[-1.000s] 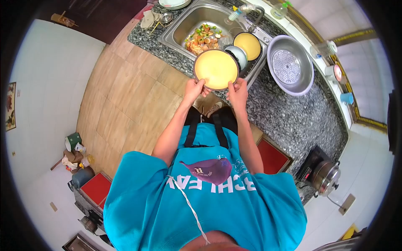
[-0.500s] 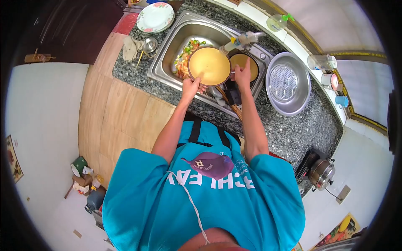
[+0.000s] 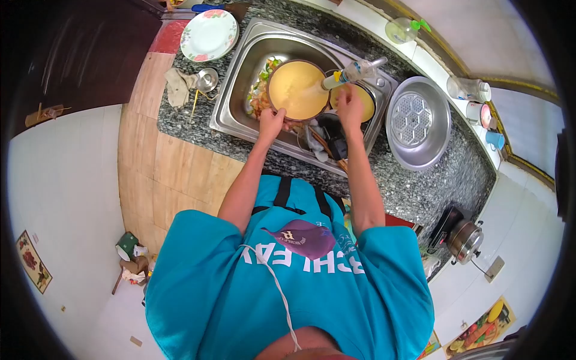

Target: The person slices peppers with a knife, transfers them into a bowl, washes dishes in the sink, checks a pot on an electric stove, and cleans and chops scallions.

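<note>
A round pan (image 3: 294, 81) with a yellow inside and a dark rim sits over the sink's left basin. My left hand (image 3: 272, 124) is closed on its near rim, thumb on top. A whitish stream runs into the pan from the faucet's clear filter nozzle (image 3: 354, 71). My right hand (image 3: 349, 109) has its fingers curled beside the pan's right edge, above a second yellow-lined pan (image 3: 363, 103) in the right basin. What those fingers hold, if anything, I cannot make out. Chopped vegetable scraps (image 3: 259, 99) lie in the left basin, partly hidden by the pan.
Patterned plates (image 3: 210, 36), a ladle (image 3: 207, 78) and a cloth (image 3: 178, 87) lie left of the steel sink (image 3: 223, 123). Chopsticks and a black object (image 3: 338, 147) are at its near side. A metal basin (image 3: 438, 150) with a perforated plate stands right. A lidded pot (image 3: 465, 241) is farther right.
The pan is slightly farther left, and a whitish stream now shows in it. My right index finger, stretched out before, is now bent, and a gap shows beside the pan's edge.
</note>
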Available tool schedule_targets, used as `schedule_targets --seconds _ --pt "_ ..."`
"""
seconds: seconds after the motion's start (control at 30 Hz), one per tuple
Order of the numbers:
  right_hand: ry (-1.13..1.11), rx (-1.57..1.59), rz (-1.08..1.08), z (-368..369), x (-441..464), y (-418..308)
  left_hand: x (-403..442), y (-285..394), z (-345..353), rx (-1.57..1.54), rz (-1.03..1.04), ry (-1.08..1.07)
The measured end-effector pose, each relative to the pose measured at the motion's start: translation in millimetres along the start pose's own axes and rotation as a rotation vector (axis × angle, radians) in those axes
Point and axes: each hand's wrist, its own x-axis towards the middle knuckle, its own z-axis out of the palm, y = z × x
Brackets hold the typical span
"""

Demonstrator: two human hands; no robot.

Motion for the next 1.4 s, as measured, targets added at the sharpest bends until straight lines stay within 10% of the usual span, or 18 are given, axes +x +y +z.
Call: schedule_targets --seconds 0.23,0.5,0.87,1.03,1.27,1.4 --pt "-0.166 0.183 0.072 4.2 -67.9 -44.8 12.1 -24.9 -0.7 -0.308 -0.182 -0.197" --pt "-0.303 0.759 0.452 50.4 -70.8 -18.8 -4.7 13.2 -14.8 0.374 0.106 -0.043" --pt "-0.080 0.221 0.174 7.3 -96.0 -69.6 -1.8 -18.9 -9.3 -0.260 -0.294 -0.161" --pt "-0.143 0.375 0.354 24.2 -100.0 -43.5 4.3 -0.7 -29.6 0.274 0.316 0.025" --pt "-0.144 0.461 0.376 28.4 -103.1 -33.4 -20.7 21.1 -56.9 0.911 0.530 0.228" --pt "-0.133 0.442 0.345 26.5 -97.1 -26.8 -30.2 23.9 -46.2 0.762 0.334 0.316"
